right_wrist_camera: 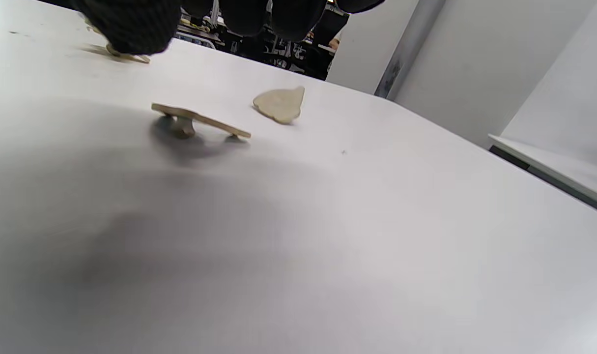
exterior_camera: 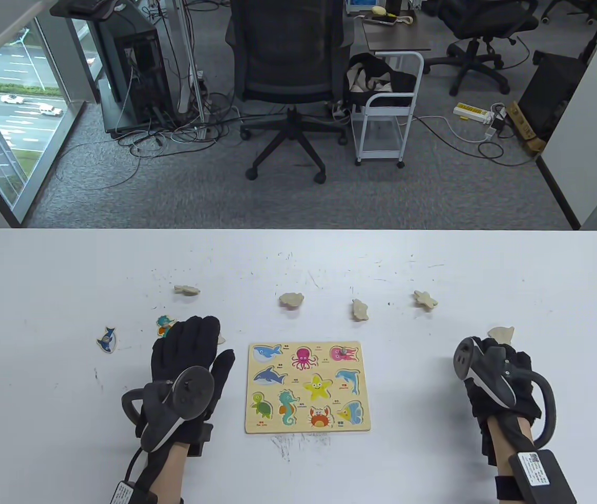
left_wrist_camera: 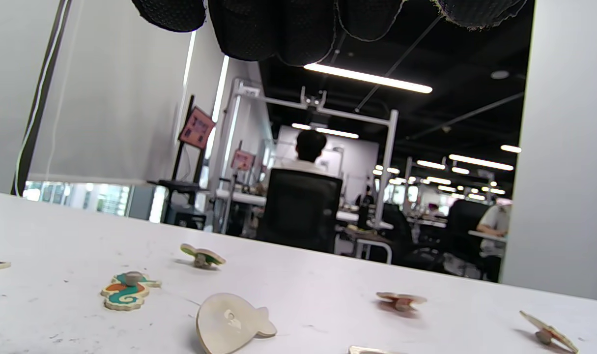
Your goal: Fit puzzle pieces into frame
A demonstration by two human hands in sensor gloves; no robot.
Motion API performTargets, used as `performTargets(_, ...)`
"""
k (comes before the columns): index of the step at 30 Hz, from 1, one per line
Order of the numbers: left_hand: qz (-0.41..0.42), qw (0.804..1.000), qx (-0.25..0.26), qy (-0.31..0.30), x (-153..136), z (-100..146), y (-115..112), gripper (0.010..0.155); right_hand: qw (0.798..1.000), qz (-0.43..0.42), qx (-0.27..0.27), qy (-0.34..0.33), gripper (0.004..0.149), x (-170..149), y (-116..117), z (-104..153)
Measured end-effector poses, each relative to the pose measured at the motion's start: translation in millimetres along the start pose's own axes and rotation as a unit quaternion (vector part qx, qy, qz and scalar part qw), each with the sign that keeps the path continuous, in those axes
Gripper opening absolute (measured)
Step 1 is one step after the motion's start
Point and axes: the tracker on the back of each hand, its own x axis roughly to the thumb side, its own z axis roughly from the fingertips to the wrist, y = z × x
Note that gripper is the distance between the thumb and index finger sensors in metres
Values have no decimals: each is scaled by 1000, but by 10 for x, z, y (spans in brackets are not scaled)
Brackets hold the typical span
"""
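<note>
The frame (exterior_camera: pixel 309 387) lies flat on the counter (exterior_camera: pixel 67 262) between both hands, wooden pieces scattered beyond it. Left hand (exterior_camera: pixel 188 362) is spread wide and flat, holding nothing; right hand (exterior_camera: pixel 495 375), can't tell its grip. The seahorse (left_wrist_camera: pixel 126 291) looks light, thin and stiff: pinch its peg. One whale-shaped piece (left_wrist_camera: pixel 232 322) lies plain side up.

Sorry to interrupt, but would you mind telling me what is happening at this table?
A person in black gloves is starting an animal puzzle. The puzzle board lies between the left hand and right hand, both empty. The wooden pieces lie scattered around it, mostly face down, like the starfish piece; the shark piece is face up.
</note>
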Motion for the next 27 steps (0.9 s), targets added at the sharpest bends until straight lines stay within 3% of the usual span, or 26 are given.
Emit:
performTargets(9,-3,1000,-6,5,-22,-6,-20,71,999,-7,43,15,61,65,306,-168)
performTargets(14,-5,1000,-8,7,-21,-6,-18,71,999,9,21,29,54,123,324,-167)
performTargets(23,-7,1000,-10,6,-18,-12,-25,70,999,-18,-8,42,46,126,194,-154)
performTargets(27,5,1000,-5,1,8,-3,16,70,999,-34,-40,5,46,202,-29,-10)
